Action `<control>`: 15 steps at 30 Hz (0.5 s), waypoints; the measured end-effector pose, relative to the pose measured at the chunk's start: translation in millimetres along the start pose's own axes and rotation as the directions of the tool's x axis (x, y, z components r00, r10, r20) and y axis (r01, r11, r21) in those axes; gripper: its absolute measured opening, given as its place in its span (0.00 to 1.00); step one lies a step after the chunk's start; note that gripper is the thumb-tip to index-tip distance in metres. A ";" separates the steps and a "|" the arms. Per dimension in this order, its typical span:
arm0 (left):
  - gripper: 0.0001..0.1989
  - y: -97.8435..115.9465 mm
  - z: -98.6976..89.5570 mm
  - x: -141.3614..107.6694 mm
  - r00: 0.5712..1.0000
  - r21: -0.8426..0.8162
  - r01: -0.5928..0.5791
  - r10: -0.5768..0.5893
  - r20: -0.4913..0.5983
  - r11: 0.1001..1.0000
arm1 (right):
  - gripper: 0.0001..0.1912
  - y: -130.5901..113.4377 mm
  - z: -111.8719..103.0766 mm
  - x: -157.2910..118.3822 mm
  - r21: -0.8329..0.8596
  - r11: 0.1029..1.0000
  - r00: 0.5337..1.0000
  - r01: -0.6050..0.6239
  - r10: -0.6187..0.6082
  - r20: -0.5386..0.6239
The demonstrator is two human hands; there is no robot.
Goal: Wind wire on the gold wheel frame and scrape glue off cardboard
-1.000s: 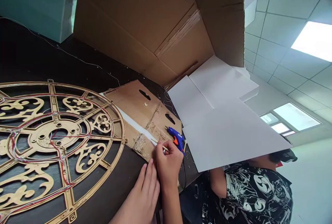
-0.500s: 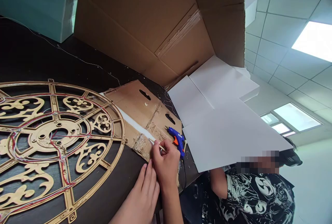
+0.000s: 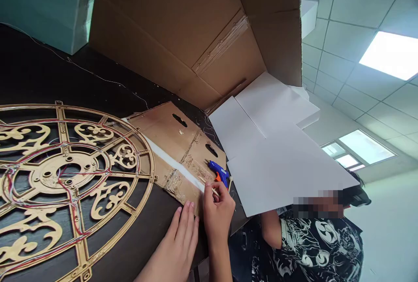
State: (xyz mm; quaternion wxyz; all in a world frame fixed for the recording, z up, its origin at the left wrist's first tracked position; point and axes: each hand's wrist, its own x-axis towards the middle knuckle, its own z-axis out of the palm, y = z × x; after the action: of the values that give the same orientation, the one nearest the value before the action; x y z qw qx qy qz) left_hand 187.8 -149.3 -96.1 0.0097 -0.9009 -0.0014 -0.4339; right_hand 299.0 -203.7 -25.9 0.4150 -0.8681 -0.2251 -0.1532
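Observation:
My right hand [image 3: 218,205] pinches a thin pale wooden stick [image 3: 214,191]. The stick's tip is close to the lower end of a long white strip [image 3: 176,164], which lies across a flattened piece of brown cardboard [image 3: 160,120]. Whether the tip touches the strip, I cannot tell. My left hand [image 3: 183,232] lies flat beside it, fingers stretched out and close together, with the fingertips at the cardboard's near edge. Just beyond my right hand rests a blue glue gun [image 3: 218,171] with an orange trigger, partly hidden by my fingers.
On the left lies a large gold round openwork frame [image 3: 86,260] with red and white wires, on the dark table [image 3: 130,247]. Behind stand a large cardboard box [image 3: 156,25] and a teal box [image 3: 48,7]. White boards [image 3: 277,164] are at right, near a seated person [image 3: 320,247].
My right hand and the stick have moved a little right and nearer me, toward the strip's lower end. My left hand stays nearly in place. The whole view has shifted slightly left.

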 end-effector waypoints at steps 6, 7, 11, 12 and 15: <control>0.33 1.2 -0.4 -0.9 1.000 0.021 -0.004 0.003 0.014 1.000 | 0.16 7.1 -4.6 -9.6 -0.031 0.999 0.993 -0.007 0.011 0.121; 0.32 1.4 -0.7 -1.1 1.000 0.025 -0.007 0.007 0.020 1.000 | 0.15 6.5 -4.4 -10.6 -0.047 0.999 0.992 0.006 0.000 0.127; 0.31 2.5 0.1 -2.1 1.000 0.048 -0.003 0.002 0.020 0.999 | 0.14 6.4 -4.4 -12.8 -0.085 0.996 0.997 0.027 -0.020 0.080; 0.31 2.7 0.4 -2.3 1.000 0.053 -0.001 0.000 0.021 0.999 | 0.14 6.9 -4.7 -13.0 -0.084 0.996 0.997 0.032 -0.026 0.075; 0.32 2.5 0.0 -2.4 1.000 0.063 -0.004 0.002 0.031 0.998 | 0.15 7.7 -5.7 -13.1 -0.085 0.996 0.997 0.039 -0.032 0.075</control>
State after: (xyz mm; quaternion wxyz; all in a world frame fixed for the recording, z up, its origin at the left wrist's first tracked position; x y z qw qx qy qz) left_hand 186.3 -151.9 -98.0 0.0388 -0.9067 -0.0140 -0.4197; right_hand 291.4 -215.9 -33.4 0.3658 -0.8861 -0.2489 -0.1381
